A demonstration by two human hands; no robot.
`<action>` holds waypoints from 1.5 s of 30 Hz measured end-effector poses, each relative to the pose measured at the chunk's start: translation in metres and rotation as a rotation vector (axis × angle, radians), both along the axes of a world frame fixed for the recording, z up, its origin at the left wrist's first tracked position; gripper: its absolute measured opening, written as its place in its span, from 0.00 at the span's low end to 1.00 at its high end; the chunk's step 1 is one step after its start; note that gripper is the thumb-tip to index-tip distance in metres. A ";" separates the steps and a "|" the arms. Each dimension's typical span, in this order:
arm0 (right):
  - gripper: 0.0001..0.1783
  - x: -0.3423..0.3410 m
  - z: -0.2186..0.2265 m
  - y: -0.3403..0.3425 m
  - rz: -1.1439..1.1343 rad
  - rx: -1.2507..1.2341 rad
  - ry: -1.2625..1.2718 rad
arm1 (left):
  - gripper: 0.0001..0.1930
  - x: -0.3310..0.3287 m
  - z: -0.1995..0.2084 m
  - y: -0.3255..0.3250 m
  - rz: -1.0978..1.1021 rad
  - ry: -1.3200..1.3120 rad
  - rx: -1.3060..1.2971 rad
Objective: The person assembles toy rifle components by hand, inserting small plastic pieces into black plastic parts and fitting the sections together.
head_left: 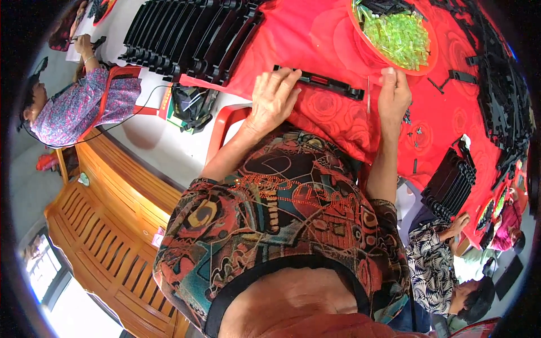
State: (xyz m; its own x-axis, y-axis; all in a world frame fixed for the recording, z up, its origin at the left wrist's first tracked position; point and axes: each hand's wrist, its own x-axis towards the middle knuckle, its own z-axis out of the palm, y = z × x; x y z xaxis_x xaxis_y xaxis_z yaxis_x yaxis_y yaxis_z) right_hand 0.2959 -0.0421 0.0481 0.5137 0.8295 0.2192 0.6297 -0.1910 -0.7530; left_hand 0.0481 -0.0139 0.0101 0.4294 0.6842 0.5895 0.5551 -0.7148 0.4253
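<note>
A long black plastic bar [332,84] with a slot along it lies on the red tablecloth in front of me. My left hand [274,100] covers its left end, the fingers laid across it and the thumb on the near side. My right hand [394,94] is closed in a pinch just past the bar's other end, by the near rim of a red basin [433,56]. What its fingertips hold, if anything, is too small to make out. In the basin are many small clear yellow-green pieces [391,39] and some black ones. A thin metallic rod [368,94] lies between the bar and my right hand.
Rows of black bars [189,36] stand at the far left, and another stack [449,183] at right. Black parts [504,101] heap along the right side. Co-workers sit at left [73,107] and lower right [434,265]. A red chair [222,127] and wooden bench [107,236] are nearby.
</note>
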 end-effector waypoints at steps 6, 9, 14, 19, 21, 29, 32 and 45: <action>0.11 -0.006 -0.009 -0.003 0.116 0.125 0.150 | 0.29 -0.004 -0.003 0.023 -0.013 0.080 -0.159; 0.10 -0.002 -0.011 -0.004 0.106 0.106 0.112 | 0.26 -0.001 -0.015 0.023 -0.070 0.087 -0.201; 0.08 -0.001 -0.011 -0.007 0.243 0.043 0.077 | 0.22 -0.001 -0.022 0.023 -0.067 0.048 -0.190; 0.11 -0.012 -0.014 -0.009 0.412 -0.066 -0.085 | 0.21 0.002 -0.023 0.025 -0.076 0.035 -0.182; 0.16 -0.008 -0.025 -0.008 0.355 -0.112 -0.181 | 0.21 0.004 -0.023 0.023 -0.085 0.037 -0.184; 0.19 0.024 -0.028 -0.017 0.225 -0.200 -0.249 | 0.20 0.014 -0.026 0.020 -0.115 0.042 -0.147; 0.18 0.035 -0.027 -0.021 0.143 -0.221 -0.294 | 0.20 0.029 -0.024 0.015 -0.144 0.092 -0.147; 0.19 0.031 0.031 -0.021 0.315 -0.069 0.462 | 0.27 0.027 -0.027 0.018 -0.193 0.034 -0.248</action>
State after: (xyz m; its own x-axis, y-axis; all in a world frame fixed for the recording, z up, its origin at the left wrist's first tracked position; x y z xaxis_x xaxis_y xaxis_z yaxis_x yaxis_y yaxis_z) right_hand 0.3271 -0.0630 0.0791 0.2685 0.9628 -0.0298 0.2725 -0.1056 -0.9563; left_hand 0.0750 0.0038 -0.0166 0.5819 0.7095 0.3975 0.4364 -0.6849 0.5835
